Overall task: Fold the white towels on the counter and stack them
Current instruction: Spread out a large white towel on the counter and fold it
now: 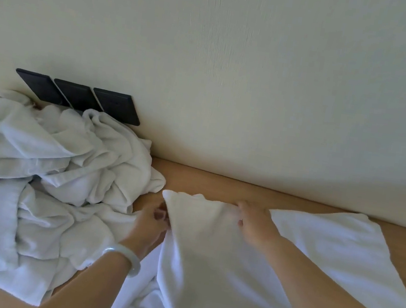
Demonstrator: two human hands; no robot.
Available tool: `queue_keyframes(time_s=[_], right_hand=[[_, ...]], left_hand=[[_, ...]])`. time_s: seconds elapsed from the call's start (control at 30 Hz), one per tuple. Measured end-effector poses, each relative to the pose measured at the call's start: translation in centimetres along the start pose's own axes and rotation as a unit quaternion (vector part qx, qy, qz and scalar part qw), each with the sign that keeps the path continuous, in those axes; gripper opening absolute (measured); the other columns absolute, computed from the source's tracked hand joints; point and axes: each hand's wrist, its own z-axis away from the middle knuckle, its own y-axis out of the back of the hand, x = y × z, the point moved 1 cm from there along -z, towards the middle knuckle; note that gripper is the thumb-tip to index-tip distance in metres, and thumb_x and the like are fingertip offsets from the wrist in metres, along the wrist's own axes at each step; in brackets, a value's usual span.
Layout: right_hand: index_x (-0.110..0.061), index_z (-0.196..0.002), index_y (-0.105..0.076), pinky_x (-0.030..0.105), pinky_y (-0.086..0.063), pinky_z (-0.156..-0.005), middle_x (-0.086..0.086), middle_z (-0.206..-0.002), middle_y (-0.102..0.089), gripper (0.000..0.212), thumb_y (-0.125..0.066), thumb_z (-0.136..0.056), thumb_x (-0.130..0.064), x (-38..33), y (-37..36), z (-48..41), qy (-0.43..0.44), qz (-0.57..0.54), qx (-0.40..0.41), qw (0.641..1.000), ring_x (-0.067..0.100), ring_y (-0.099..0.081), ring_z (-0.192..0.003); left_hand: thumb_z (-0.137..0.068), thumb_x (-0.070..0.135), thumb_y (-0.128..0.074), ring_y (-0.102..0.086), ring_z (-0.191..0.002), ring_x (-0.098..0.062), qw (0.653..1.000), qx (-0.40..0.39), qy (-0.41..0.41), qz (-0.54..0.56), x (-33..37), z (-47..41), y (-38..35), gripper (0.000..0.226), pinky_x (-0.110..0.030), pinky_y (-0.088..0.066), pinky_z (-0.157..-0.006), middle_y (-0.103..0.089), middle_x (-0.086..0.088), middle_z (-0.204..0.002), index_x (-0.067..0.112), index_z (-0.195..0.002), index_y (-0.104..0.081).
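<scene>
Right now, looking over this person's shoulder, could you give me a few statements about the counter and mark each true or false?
1. A heap of crumpled towels lies to the left of the hands. True.
2. The pale bangle is on the right wrist. False: it is on the left wrist.
3. The left hand grips the left edge of the towel being folded. True.
4. The right hand is lifted clear of that towel. False: it rests on it, near the far edge.
5. The wall panels are white. False: they are black.
</scene>
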Motion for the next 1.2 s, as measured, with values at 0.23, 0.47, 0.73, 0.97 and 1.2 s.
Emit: queue_keyframes(time_s=[0.23, 0.47, 0.73, 0.97, 1.2], right_hand=[[-0.029, -0.072, -0.032, 0.028, -0.035, -0.063, -0.012, -0.077, -0.037, 0.06, -0.076, -0.05, 0.006, 1.6, -1.2, 1.0, 0.076, -0.036, 0.078, 0.993, 0.018, -0.052, -0.069], [-0.033, -0.12, -0.046, 0.024, -0.038, -0.092, -0.024, -0.112, -0.045, 0.036, -0.064, -0.091, -0.024, 3.2, -1.6, 2.9, 0.025, -0.141, 0.016, 0.99, 0.015, -0.042, -0.108], [-0.027, -0.066, -0.034, 0.02, -0.024, -0.058, -0.008, -0.067, -0.039, 0.033, -0.061, -0.081, -0.016, 0.8, -0.7, 1.7, 0.034, -0.145, -0.035, 0.988, 0.012, -0.033, -0.07], [-0.022, -0.069, -0.035, 0.027, -0.022, -0.054, -0.01, -0.061, -0.036, 0.041, -0.071, -0.066, -0.001, 2.4, 5.7, 2.6, 0.092, -0.211, 0.041, 0.972, 0.005, -0.03, -0.058], [-0.029, -0.065, -0.053, 0.02, -0.029, -0.055, -0.008, -0.062, -0.051, 0.047, -0.071, -0.069, 0.014, 8.8, 14.2, 4.4, 0.03, -0.236, 0.184, 0.954, 0.004, -0.04, -0.058]], left_hand=[[-0.077, -0.007, -0.054, -0.064, -0.083, -0.013, 0.956, -0.167, -0.154, -0.184, 1.2, -1.7, -0.4, 0.031, -0.027, -0.05, -0.073, -0.067, -0.005, -0.088, 0.02, -0.062, -0.054], [-0.088, -0.007, -0.056, -0.068, -0.093, -0.012, 0.936, -0.188, -0.197, -0.226, 2.7, -4.3, 0.2, 0.019, -0.024, -0.054, -0.084, -0.072, 0.001, -0.097, 0.011, -0.093, -0.06], [-0.09, 0.02, -0.053, -0.043, -0.091, -0.005, 0.667, -0.226, -0.411, -0.579, 3.5, -5.2, -0.4, 0.012, -0.012, -0.026, -0.065, -0.053, 0.019, -0.098, 0.031, -0.091, -0.059], [-0.089, 0.043, -0.062, -0.034, -0.105, 0.0, 0.683, -0.274, -0.376, -0.562, 5.3, -6.6, 0.1, 0.018, -0.013, -0.029, -0.091, -0.055, 0.018, -0.107, 0.03, -0.102, -0.064], [-0.085, 0.036, -0.07, -0.042, -0.058, -0.002, 0.793, -0.282, -0.285, -0.459, 18.9, -1.7, 3.7, 0.031, -0.02, -0.031, -0.054, -0.046, 0.013, -0.06, 0.018, -0.071, -0.049]])
